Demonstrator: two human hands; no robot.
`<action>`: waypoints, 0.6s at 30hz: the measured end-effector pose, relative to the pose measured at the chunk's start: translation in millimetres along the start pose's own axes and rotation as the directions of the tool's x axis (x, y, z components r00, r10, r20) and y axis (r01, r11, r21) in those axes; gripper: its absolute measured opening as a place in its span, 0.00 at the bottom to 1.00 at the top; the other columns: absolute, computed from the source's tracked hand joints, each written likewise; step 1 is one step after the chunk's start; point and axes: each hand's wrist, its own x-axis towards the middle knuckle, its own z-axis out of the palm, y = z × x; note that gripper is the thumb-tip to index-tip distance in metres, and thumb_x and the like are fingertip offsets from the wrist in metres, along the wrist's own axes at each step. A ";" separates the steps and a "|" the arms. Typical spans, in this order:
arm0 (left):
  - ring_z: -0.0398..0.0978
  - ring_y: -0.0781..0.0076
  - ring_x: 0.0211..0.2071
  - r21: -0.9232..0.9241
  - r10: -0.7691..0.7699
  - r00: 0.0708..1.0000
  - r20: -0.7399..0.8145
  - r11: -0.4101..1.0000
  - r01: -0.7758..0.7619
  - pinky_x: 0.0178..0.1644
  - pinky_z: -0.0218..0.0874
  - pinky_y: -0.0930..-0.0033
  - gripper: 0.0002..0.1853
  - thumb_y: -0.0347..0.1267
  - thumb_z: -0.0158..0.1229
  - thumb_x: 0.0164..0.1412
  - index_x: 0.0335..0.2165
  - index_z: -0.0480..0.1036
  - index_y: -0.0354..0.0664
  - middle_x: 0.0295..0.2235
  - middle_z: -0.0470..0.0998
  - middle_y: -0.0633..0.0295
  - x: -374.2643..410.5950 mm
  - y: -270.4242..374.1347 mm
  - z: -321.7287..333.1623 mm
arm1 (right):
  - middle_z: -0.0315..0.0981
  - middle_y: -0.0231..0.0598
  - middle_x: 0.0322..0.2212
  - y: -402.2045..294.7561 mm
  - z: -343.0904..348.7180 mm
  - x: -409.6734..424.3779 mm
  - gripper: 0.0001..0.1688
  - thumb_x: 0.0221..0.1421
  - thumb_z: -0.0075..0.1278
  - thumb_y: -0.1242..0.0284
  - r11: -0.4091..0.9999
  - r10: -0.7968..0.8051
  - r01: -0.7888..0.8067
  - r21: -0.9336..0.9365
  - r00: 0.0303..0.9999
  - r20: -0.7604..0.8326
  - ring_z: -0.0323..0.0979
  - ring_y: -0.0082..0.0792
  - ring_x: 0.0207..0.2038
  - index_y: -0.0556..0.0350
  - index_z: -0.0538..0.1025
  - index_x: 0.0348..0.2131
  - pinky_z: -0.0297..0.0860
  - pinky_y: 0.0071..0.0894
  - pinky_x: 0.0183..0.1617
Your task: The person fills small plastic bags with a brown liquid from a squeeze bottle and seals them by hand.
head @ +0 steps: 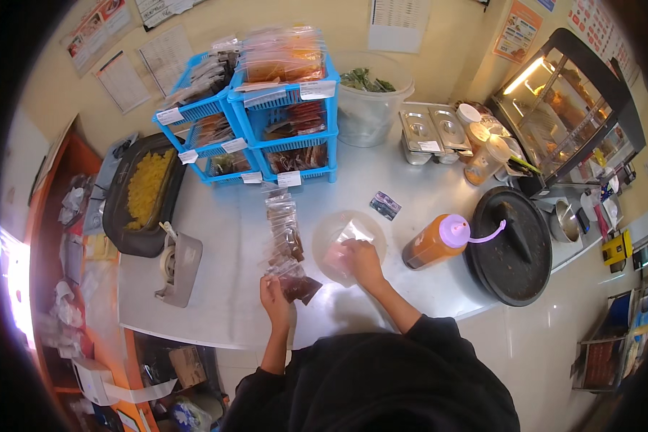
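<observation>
My left hand point(275, 297) pinches the top of a small plastic sachet of dark brown sauce point(301, 288) at the near end of a row. Behind it, several similar zip sachets point(284, 229) overlap in a line on the metal table. My right hand point(363, 263) reaches into a shallow translucent bowl point(376, 222). Its fingertips touch clear plastic bags point(353, 231) with a pinkish part; whether they grip one is hidden. To the right of that hand stands a squeeze bottle of orange sauce point(436, 241) with a lilac cap. A small printed card point(385, 206) lies behind the bowl.
Blue stacked baskets point(294, 137) of sachets stand at the back, beside a plastic bucket of greens point(375, 119). A tape dispenser point(184, 270) and a black tray of yellow food point(120, 229) are left. Right are a stone mortar with pestle point(488, 270), lidded steel pans point(432, 127) and a lit display warmer point(567, 108).
</observation>
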 end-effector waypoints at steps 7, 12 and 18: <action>0.70 0.66 0.40 0.691 0.667 0.742 0.069 0.505 -0.517 0.46 0.59 0.70 0.15 0.28 0.52 0.56 0.42 0.64 0.33 0.38 0.72 0.54 3.0 49.9 34.5 | 0.75 0.44 0.25 -8.3 -21.5 5.0 0.14 0.39 0.55 0.78 0.938 0.245 -0.257 0.231 0.966 0.081 0.73 0.40 0.28 0.56 0.77 0.32 0.68 0.32 0.33; 0.70 0.73 0.38 0.331 -0.115 0.907 0.405 0.943 -0.028 0.43 0.60 0.73 0.11 0.30 0.52 0.58 0.37 0.68 0.31 0.35 0.73 0.58 -10.2 65.6 65.9 | 0.74 0.42 0.25 -40.6 -51.9 3.4 0.11 0.41 0.56 0.79 0.950 0.072 -0.043 0.309 0.994 -0.081 0.71 0.40 0.29 0.56 0.77 0.31 0.67 0.31 0.34; 0.68 0.81 0.35 -0.032 -0.004 0.906 0.423 0.999 0.020 0.40 0.58 0.78 0.12 0.33 0.47 0.63 0.33 0.69 0.32 0.32 0.73 0.62 -28.5 83.5 97.3 | 0.72 0.39 0.37 -98.7 -90.6 -20.0 0.15 0.43 0.53 0.83 0.939 -0.226 0.252 0.233 0.965 -0.136 0.69 0.40 0.38 0.58 0.75 0.36 0.67 0.35 0.39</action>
